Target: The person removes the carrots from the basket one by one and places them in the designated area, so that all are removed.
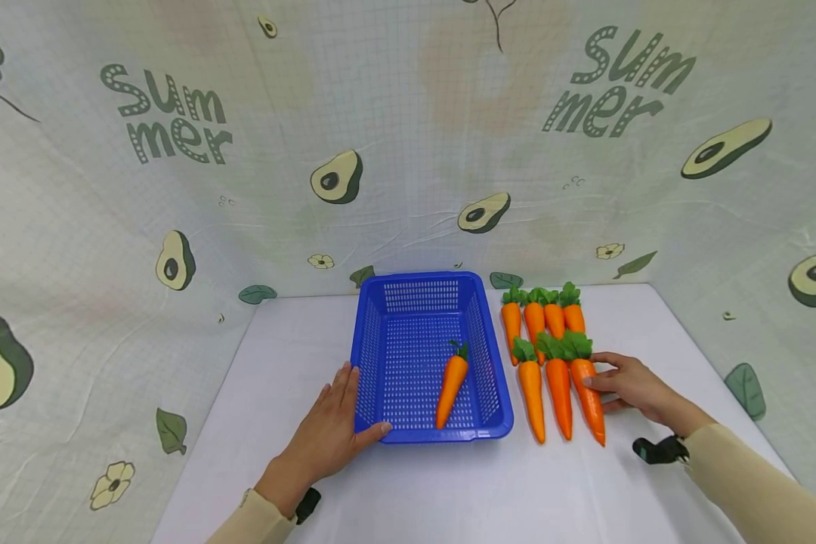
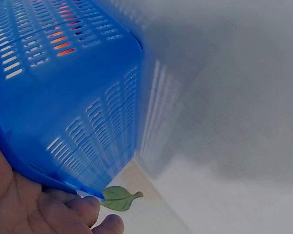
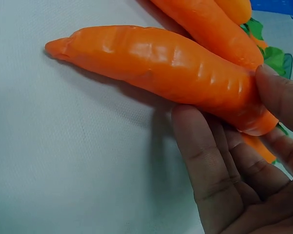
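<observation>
A blue plastic basket (image 1: 421, 436) with slotted walls sits on the table, one orange toy carrot (image 1: 452, 385) with green leaves inside it. My left hand (image 1: 328, 431) rests against the basket's near left corner, fingers fairly straight along the left rim and thumb on the front rim. From below, the left wrist view shows those fingers (image 2: 83, 209) touching the rim. My right hand (image 1: 631, 387) holds the rightmost carrot (image 1: 590, 400) of the front row, thumb on one side and fingers on the other. In the right wrist view this carrot (image 3: 151, 61) lies close to the table.
Two more carrots, one (image 1: 559, 397) and another (image 1: 533, 397), lie beside the held one. Behind them is a back row of several carrots (image 1: 534, 317), right of the basket. A printed cloth (image 1: 408, 136) rises at the table's back and sides; the table (image 1: 449, 499) is white.
</observation>
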### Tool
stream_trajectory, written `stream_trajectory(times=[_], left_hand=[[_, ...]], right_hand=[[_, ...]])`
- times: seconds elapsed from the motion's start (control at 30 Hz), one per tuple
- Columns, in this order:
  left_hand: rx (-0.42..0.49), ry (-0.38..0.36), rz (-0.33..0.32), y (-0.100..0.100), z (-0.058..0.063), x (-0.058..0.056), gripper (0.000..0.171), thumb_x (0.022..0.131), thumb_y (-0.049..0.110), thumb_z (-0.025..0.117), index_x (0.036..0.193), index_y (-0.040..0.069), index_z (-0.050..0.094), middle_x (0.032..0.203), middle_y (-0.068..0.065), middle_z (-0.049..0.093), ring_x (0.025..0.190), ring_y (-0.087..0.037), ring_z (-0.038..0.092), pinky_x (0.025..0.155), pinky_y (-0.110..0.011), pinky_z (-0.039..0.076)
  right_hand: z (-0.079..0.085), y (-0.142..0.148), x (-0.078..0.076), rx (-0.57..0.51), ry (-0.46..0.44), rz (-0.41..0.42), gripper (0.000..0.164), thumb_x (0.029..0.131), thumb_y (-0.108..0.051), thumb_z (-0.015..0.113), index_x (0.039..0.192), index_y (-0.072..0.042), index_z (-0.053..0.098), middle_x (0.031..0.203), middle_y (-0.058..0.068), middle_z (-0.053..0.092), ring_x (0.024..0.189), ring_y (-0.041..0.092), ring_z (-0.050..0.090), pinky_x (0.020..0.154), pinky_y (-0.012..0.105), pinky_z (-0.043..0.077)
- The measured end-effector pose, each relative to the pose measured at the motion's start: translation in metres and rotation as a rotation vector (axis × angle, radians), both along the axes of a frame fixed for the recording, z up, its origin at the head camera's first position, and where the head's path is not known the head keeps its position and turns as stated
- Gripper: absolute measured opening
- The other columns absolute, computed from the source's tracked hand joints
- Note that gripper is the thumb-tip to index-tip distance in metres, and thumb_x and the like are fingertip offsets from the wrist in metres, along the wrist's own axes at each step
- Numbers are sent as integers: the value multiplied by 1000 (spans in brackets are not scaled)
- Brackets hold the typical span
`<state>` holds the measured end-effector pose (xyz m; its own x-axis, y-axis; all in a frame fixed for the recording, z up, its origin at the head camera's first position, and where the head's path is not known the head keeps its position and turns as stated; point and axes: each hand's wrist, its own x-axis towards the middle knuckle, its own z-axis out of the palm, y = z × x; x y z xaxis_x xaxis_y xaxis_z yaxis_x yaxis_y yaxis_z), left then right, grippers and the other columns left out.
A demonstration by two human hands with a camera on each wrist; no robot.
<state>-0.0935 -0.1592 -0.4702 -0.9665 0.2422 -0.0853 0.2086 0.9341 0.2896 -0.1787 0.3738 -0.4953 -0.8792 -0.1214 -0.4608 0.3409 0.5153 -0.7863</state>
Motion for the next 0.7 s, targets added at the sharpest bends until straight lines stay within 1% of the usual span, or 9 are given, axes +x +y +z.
stream_trajectory(times=[0.33,0.53,0.7], left_hand=[[-8,12,-8,1,0,-1,116,94,82,50,168,1,13,177,-20,10,164,-36,15,130,-57,21],[-5,-1,4,1,-1,-1,117,93,82,50,169,2,11,177,-19,8,164,-36,14,130,-57,21],[1,-12,7,1,0,0,118,93,82,50,169,2,11,178,-18,8,164,-36,14,130,-56,21]], right_hand=[[-2,-3,-1,5,14,-5,83,101,-27,75,158,10,27,139,42,55,93,23,74,78,43,66],[-4,-4,-2,14,43,-11,82,101,-26,74,158,12,29,136,40,59,95,25,76,79,44,66],[-3,-6,-1,47,62,-12,81,102,-29,73,157,13,31,132,38,62,92,25,76,79,43,66]])
